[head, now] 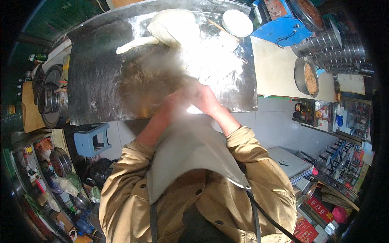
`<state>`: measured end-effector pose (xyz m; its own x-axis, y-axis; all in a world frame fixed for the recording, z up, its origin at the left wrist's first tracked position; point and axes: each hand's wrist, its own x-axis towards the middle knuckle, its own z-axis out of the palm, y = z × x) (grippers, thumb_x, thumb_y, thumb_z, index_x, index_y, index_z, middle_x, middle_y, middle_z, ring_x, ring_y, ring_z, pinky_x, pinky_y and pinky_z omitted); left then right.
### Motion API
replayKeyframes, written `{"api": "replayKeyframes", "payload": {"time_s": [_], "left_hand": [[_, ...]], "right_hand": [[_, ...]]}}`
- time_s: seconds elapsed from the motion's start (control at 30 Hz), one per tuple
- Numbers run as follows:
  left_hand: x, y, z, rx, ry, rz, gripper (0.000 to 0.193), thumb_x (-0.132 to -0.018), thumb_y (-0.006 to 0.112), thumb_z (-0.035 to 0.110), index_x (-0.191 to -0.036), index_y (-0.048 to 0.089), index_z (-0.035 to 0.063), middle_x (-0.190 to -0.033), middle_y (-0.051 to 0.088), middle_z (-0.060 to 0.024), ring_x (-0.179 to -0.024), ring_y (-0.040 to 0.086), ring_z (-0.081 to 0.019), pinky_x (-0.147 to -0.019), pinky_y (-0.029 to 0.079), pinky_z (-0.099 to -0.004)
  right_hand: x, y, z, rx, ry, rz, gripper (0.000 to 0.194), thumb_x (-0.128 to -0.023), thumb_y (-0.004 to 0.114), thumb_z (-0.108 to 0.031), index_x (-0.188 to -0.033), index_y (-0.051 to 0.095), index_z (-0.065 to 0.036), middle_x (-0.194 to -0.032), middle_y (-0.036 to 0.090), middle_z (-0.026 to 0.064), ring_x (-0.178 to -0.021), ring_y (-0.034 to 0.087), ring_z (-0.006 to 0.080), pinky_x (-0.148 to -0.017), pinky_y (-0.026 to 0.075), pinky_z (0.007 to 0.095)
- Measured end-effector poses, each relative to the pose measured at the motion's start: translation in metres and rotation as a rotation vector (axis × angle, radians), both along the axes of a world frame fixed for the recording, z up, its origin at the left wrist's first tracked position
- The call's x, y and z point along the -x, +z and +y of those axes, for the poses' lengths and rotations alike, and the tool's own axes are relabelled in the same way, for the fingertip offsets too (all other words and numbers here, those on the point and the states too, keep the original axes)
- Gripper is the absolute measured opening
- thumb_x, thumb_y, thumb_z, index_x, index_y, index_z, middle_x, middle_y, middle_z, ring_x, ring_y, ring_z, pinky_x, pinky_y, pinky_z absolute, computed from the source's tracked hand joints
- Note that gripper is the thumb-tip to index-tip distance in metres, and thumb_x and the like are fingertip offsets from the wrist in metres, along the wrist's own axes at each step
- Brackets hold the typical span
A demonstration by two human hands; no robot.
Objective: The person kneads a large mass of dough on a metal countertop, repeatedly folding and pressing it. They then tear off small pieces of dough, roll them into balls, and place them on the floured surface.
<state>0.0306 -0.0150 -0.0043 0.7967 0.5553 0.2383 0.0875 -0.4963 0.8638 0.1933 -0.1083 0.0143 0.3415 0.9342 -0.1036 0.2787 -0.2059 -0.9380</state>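
Observation:
My left hand point(177, 98) and my right hand point(201, 91) are close together over the near edge of a dark, flour-dusted work board point(94, 82). A hazy smudge in the view covers the fingers, so whether they hold anything cannot be told. Beyond them a large mound of pale dough point(174, 25) lies at the back of the board, with a thinner dough strip point(136, 44) stretching left from it. To its right are a wooden stick point(223, 29) and a white round bowl point(237, 23). White flour point(223, 65), overexposed by glare, is spread right of my hands.
On the pale counter point(273, 70) at right stands a metal bowl of brownish filling point(310, 79), near stacked metal steamers point(334, 51). A blue plastic stool point(92, 139) is below the board's left end. Crowded shelves point(54, 182) line the left, with a large pot point(50, 97) above.

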Motion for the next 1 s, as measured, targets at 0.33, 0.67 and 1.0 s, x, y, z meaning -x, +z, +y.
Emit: {"api": "replayKeyframes", "payload": {"time_s": [0.33, 0.67, 1.0], "left_hand": [[0.023, -0.016, -0.005, 0.419, 0.068, 0.124, 0.027, -0.102, 0.06, 0.017, -0.121, 0.068, 0.0004, -0.075, 0.064, -0.0031, -0.066, 0.059, -0.0115, -0.062, 0.051, -0.0345], [0.015, -0.017, 0.0, 0.072, 0.063, 0.239, 0.052, -0.097, 0.063, 0.015, -0.146, 0.052, 0.0014, -0.11, 0.071, -0.021, -0.095, 0.07, -0.0251, -0.088, 0.056, -0.0402], [0.002, -0.002, -0.006, 0.354, 0.064, 0.227, 0.025, -0.098, 0.067, 0.012, -0.122, 0.067, 0.0023, -0.106, 0.072, -0.0194, -0.093, 0.07, -0.0365, -0.085, 0.056, -0.0408]], "right_hand": [[-0.049, -0.085, -0.009, 0.375, -0.146, -0.097, 0.032, -0.094, 0.079, -0.021, -0.117, 0.066, -0.004, -0.115, 0.074, 0.0165, -0.103, 0.071, 0.026, -0.097, 0.054, 0.0371], [-0.038, -0.045, -0.001, 0.362, 0.038, 0.009, 0.041, -0.099, 0.07, -0.022, -0.133, 0.063, -0.001, -0.129, 0.068, 0.0203, -0.118, 0.067, 0.0335, -0.103, 0.051, 0.0391], [-0.003, -0.017, 0.001, 0.032, 0.048, 0.092, 0.039, -0.095, 0.076, -0.026, -0.123, 0.067, 0.0, -0.102, 0.076, 0.0158, -0.093, 0.074, 0.0263, -0.083, 0.058, 0.0382]]}}
